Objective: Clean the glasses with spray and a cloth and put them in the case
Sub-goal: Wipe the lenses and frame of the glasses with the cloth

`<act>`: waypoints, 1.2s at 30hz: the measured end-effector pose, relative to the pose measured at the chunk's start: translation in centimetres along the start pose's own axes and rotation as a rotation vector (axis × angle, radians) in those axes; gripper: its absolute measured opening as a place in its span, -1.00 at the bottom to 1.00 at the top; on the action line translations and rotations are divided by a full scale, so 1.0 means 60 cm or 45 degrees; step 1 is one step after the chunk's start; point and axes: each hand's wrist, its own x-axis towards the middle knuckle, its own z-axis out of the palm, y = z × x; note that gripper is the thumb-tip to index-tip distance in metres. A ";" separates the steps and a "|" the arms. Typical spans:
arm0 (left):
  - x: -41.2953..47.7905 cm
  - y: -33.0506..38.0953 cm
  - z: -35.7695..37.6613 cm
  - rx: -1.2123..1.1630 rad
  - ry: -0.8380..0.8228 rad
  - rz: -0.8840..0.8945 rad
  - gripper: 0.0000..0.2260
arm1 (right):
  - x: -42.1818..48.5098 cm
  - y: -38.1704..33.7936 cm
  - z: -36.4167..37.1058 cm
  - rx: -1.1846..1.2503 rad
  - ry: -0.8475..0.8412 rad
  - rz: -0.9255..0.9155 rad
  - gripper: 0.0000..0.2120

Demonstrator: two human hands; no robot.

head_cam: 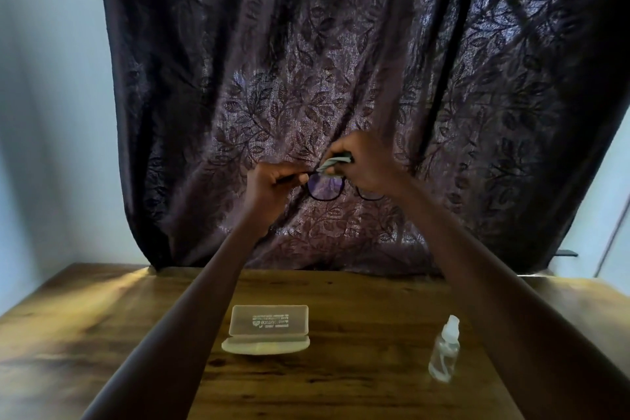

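Up in front of the dark leaf-patterned curtain [341, 61], well above the wooden table [341, 385], both arms are stretched out and the glasses [325, 188] are held in the air between the two hands. The left hand [272, 186] has its fingers curled tight around the left end of the black frame, near the hinge, and the left lens hangs clear just beside it, the curtain showing through it. The right hand [370, 165] is closed over the other half of the frame, fingers bunched on a pale greenish cloth [335, 164] that is pressed against the top of the frame near the bridge; only the lower rim of the right lens peeks out under that hand. Whether the cloth touches the lens itself, I cannot tell. Down on the table, the clear case [267, 331] lies open, lid raised at the back with printed lettering on it, shallow base toward the camera, and it sits between the two forearms. To its right, apart from it, the small clear spray bottle [444, 349] stands upright with its white nozzle on top, just inside the right forearm. Pale walls frame the curtain on both sides.
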 end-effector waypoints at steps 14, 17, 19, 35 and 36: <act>-0.004 -0.004 -0.020 -0.068 0.034 -0.114 -0.80 | -0.036 0.080 -0.068 -0.157 -0.102 0.122 -0.84; 0.000 -0.003 -0.017 -0.039 0.059 -0.123 -0.79 | -0.040 0.086 -0.073 -0.176 -0.092 0.134 -0.84; 0.002 -0.002 -0.014 -0.025 0.046 -0.111 -0.79 | -0.037 0.073 -0.065 -0.157 -0.071 0.097 -0.84; -0.012 0.005 -0.011 -0.040 0.044 -0.041 -0.81 | 0.001 -0.003 -0.014 -0.076 -0.093 -0.006 -0.83; -0.012 0.003 -0.015 -0.039 0.050 -0.051 -0.81 | -0.005 0.009 -0.023 -0.106 -0.112 0.004 -0.83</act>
